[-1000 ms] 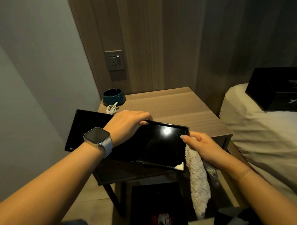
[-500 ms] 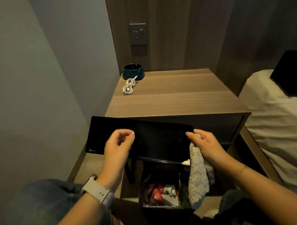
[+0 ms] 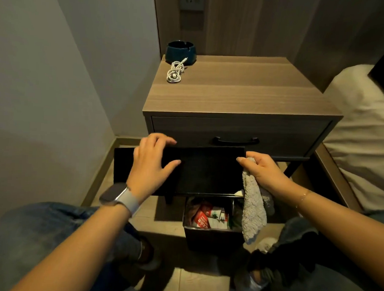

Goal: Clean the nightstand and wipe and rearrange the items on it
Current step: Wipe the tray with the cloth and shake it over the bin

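At six o'clock, nearest to us, we see knees in blue denim [image 3: 39,233] at the lower left and dark fabric at the lower right; between them, at about six, a small black bin [image 3: 211,238] stands on the tiled floor, holding red-and-white packets.

Just above the bin we see a flat black tray [image 3: 207,170] held level over it, in front of the nightstand's drawer; the left hand [image 3: 151,165], at nine o'clock of the tray, lies across its left part with the fingers loosely spread, the fingertips over the far edge and the thumb flat on the top face; a pale-strapped watch [image 3: 120,199] sits on that wrist.

At three o'clock of the tray the right hand [image 3: 262,172] pinches the tray's right edge with thumb and forefinger; the remaining fingers curl round a grey fluffy cloth [image 3: 253,211], which hangs down beside the bin; a thin bracelet [image 3: 303,197] circles that wrist.

Beyond, at twelve, stands the wooden nightstand [image 3: 243,97] with a dark drawer handle [image 3: 235,141]; on its top, towards eleven o'clock at the far left corner, a coiled white cable [image 3: 174,73] lies just in front of a dark teal ashtray [image 3: 180,51], one end resting against it.

At two o'clock we see a white bed [image 3: 363,122] beside the nightstand; at twelve, high on the panelled wall, a socket [image 3: 190,0].
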A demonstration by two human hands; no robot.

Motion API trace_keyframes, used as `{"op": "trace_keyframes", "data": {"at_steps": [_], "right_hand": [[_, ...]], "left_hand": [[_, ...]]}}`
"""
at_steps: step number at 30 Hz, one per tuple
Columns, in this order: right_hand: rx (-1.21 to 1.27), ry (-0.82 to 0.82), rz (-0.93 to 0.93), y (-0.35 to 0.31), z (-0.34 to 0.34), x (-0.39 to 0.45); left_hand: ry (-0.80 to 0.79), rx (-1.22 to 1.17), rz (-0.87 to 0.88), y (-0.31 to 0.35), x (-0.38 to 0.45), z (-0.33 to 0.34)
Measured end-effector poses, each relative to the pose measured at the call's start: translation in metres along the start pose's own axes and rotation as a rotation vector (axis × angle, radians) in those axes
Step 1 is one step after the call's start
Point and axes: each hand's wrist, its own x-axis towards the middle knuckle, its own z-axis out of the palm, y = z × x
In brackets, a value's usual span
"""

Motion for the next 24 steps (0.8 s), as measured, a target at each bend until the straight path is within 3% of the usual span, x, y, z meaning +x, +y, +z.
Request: {"op": "trace_keyframes", "data": {"at_steps": [3, 5, 7, 14, 18, 24], "right_hand": [[0.016, -0.041, -0.028, 0.002, 0.004, 0.003], [-0.023, -0.064, -0.042, 0.005, 0.006, 0.005], [-0.056, -0.079, -0.047, 0.009, 0.007, 0.006], [-0.199, -0.166, 0.03, 0.021, -0.035, 0.021], [-0.372, -0.22, 0.111, 0.043, -0.057, 0.026], [-0.378, -0.252, 0.107, 0.049, -0.058, 0.027]], "left_hand": [[-0.264, 0.09, 0.207, -0.004, 0.035, 0.003], [-0.558, 0.108, 0.173, -0.006, 0.049, 0.012], [-0.724, 0.178, 0.177, -0.009, 0.054, 0.024], [-0.605, 0.169, 0.322, -0.004, 0.067, 0.041], [-0.604, 0.42, 0.493, 0.013, 0.079, 0.048], [-0.645, 0.741, 0.803, 0.051, 0.075, 0.077]]}}
